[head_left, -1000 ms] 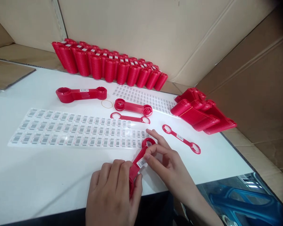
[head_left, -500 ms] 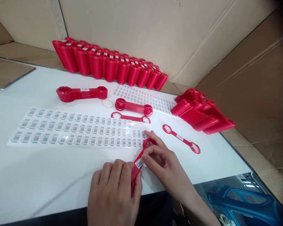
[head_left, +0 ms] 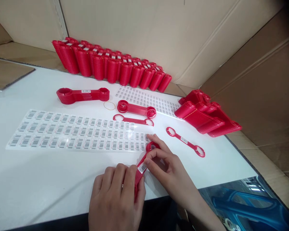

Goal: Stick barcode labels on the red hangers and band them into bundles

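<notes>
My left hand (head_left: 117, 195) is curled round the near end of a flat red plastic piece with a ring at each end (head_left: 144, 158), holding it tilted on edge above the white table (head_left: 50, 179). A small barcode sticker (head_left: 142, 167) sits on the middle of that piece. My right hand (head_left: 166, 168) pinches the piece at the sticker, thumb and fingers pressed on it, with one finger reaching to the far ring. Just beyond lies a long sheet of barcode stickers (head_left: 74, 133).
Loose red pieces (head_left: 185, 141) (head_left: 133, 120), small stacks (head_left: 83, 95) (head_left: 136, 109) and a rubber band (head_left: 109, 105) lie mid-table. A second sticker sheet (head_left: 146, 98), a back row of stacked pieces (head_left: 110, 67) and bundles (head_left: 204, 117) sit against cardboard walls. A blue object (head_left: 245, 205) lies below the right edge.
Both hands stay on the red piece; my right thumb and fingers have slid slightly along it over the sticker. The piece has turned a little more on edge.
</notes>
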`<act>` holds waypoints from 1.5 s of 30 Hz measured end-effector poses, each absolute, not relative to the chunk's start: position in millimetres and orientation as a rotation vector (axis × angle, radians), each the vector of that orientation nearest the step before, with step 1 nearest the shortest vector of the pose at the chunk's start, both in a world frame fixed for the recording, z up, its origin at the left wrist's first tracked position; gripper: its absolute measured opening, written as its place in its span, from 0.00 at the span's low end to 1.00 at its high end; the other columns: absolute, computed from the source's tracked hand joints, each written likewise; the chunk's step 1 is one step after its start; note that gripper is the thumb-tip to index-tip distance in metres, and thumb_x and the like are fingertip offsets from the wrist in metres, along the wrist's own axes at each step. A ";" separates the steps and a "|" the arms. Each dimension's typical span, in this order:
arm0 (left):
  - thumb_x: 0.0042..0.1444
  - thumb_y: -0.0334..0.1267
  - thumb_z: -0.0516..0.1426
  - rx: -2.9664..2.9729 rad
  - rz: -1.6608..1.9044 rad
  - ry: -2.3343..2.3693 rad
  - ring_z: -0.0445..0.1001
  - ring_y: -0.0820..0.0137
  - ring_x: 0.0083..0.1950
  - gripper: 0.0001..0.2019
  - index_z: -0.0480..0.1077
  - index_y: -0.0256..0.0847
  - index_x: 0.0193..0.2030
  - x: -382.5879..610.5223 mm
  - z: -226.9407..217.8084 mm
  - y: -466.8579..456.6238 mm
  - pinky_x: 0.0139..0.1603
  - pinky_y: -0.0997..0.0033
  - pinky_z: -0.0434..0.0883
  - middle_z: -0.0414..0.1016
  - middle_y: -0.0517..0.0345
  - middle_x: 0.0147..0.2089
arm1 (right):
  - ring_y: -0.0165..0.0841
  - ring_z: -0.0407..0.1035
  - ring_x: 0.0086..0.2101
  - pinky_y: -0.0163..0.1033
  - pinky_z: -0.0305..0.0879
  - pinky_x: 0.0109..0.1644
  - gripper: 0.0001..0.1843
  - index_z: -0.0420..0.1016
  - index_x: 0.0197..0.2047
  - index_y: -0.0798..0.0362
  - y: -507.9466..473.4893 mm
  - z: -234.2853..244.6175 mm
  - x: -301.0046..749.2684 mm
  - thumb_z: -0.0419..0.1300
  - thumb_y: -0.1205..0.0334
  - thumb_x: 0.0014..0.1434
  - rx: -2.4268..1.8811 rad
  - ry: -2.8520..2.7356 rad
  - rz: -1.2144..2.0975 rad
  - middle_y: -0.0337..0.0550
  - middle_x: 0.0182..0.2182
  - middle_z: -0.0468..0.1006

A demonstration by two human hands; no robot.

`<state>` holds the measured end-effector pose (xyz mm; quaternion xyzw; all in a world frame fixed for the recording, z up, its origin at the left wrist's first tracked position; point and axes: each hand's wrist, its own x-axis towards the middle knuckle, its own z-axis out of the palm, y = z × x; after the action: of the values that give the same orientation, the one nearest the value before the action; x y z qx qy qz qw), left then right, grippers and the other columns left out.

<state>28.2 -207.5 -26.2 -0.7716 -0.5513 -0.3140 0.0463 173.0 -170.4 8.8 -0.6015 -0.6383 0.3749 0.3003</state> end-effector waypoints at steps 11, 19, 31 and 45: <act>0.54 0.32 0.54 -2.418 -0.957 -1.641 0.59 0.69 0.31 0.09 0.68 0.43 0.43 25.2 -26.7 -208.4 0.31 0.68 0.56 0.66 0.59 0.30 | 0.43 0.48 0.61 0.54 0.50 0.62 0.09 0.71 0.27 0.51 -169.9 8.1 173.1 0.56 0.58 0.56 -1.603 -1.717 0.990 0.44 0.60 0.58; 0.54 0.32 0.55 -2.405 -0.962 -1.651 0.59 0.69 0.30 0.08 0.67 0.42 0.42 26.7 -26.6 -207.6 0.31 0.67 0.56 0.66 0.59 0.30 | 0.42 0.47 0.61 0.53 0.49 0.62 0.09 0.71 0.27 0.50 -170.0 8.9 172.2 0.56 0.58 0.56 -1.620 -1.723 1.000 0.43 0.60 0.58; 0.55 0.33 0.55 -2.362 -0.985 -1.658 0.59 0.69 0.30 0.07 0.68 0.42 0.42 26.1 -28.0 -209.1 0.31 0.68 0.55 0.64 0.60 0.28 | 0.40 0.48 0.61 0.50 0.49 0.62 0.08 0.71 0.28 0.50 -170.4 7.7 173.7 0.56 0.58 0.55 -1.637 -1.741 0.977 0.42 0.59 0.59; 0.55 0.32 0.54 -2.402 -1.016 -1.645 0.59 0.70 0.30 0.07 0.70 0.42 0.41 25.4 -28.9 -209.1 0.31 0.68 0.56 0.65 0.59 0.29 | 0.39 0.54 0.59 0.50 0.55 0.60 0.14 0.63 0.43 0.49 -170.9 -6.7 178.2 0.59 0.61 0.53 -1.582 -1.701 0.744 0.47 0.56 0.61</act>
<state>25.4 -209.1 -28.9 -0.7787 -0.5334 -0.3292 0.0289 178.2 -170.9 -6.7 -0.6091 -0.6547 0.2865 0.3439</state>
